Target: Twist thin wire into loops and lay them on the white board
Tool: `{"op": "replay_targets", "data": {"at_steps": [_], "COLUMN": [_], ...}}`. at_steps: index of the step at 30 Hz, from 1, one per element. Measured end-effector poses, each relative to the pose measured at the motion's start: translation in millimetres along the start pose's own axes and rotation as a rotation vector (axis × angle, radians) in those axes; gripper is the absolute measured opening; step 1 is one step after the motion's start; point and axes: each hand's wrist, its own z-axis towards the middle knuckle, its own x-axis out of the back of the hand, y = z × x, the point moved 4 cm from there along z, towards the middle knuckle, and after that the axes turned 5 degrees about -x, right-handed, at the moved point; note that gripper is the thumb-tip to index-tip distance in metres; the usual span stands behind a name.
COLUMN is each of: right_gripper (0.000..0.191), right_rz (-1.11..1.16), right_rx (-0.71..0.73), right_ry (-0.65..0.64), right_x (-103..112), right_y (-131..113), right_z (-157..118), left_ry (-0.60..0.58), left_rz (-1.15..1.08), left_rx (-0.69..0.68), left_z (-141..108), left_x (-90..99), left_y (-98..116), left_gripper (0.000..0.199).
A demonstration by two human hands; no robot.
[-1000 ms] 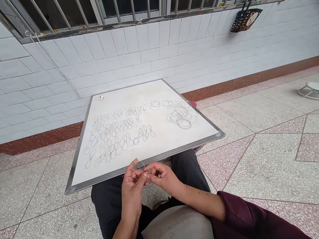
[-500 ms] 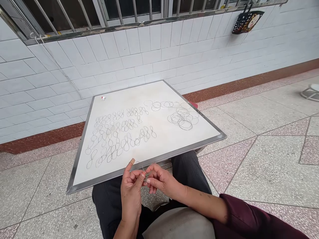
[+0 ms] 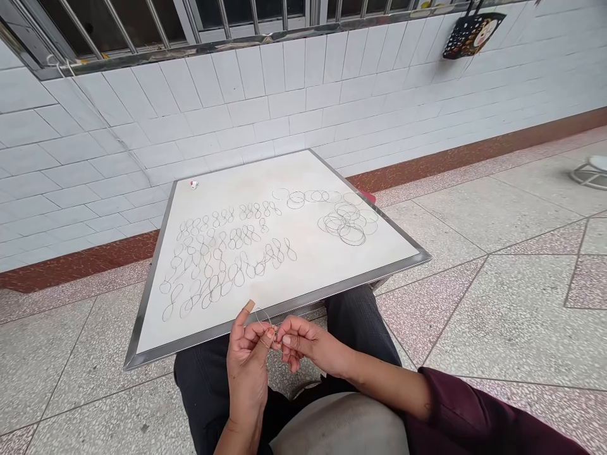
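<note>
My left hand and my right hand meet over my lap at the table's near edge. Both pinch a thin wire loop, part of which arcs up above the fingertips; the rest is hidden by the fingers. My left index finger, with a tan wrap on its tip, points up and away from the pinch. On the white table lie rows of thin wires twisted into figure-eights, left of middle. Plain round wire rings overlap in a loose pile at the right.
A small white-and-red object sits at the table's far left corner. Behind stands a white tiled wall with a barred window. A dark patterned bag hangs at upper right, and a round stool stands at far right.
A larger arc of the wire now shows above my fingertips. My right hand's fingers have shifted slightly at the pinch, and the view has tilted a little.
</note>
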Motion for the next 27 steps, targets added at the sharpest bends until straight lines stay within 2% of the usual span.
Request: {"op": "replay_targets", "data": {"at_steps": [3, 8, 11, 14, 18, 20, 23, 27], "right_gripper": [0.044, 0.046, 0.044, 0.041, 0.042, 0.039, 0.035, 0.033], "right_rz": [0.027, 0.003, -0.174, -0.387, -0.602, -0.635, -0.581, -0.561], "right_rx": [-0.014, 0.012, 0.123, 0.235, 0.272, 0.284, 0.236, 0.171], "right_ry": [0.01, 0.035, 0.081, 0.226, 0.355, 0.397, 0.387, 0.339], "right_x": [2, 1, 1, 7, 16, 21, 28, 35], "right_y": [5, 7, -6, -20, -31, -35, -38, -42], "right_z": [1, 2, 2, 1, 3, 4, 6, 8], "left_ry": [0.023, 0.059, 0.052, 0.038, -0.026, -0.066, -0.136, -0.223], "left_rz": [0.032, 0.262, 0.338, 0.448, 0.683, 0.8, 0.933, 1.015], "left_rx": [-0.025, -0.112, -0.155, -0.224, -0.363, -0.445, -0.593, -0.765], "left_z": [-2, -4, -2, -1, 1, 4, 7, 12], "left_x": [1.4, 0.5, -4.3, -7.8, -11.7, -15.2, -24.0, -35.9], "left_y": [-1, 6, 10, 11, 8, 8, 11, 13], "left_gripper": [0.066, 0.066, 0.066, 0.062, 0.051, 0.045, 0.042, 0.052]}}
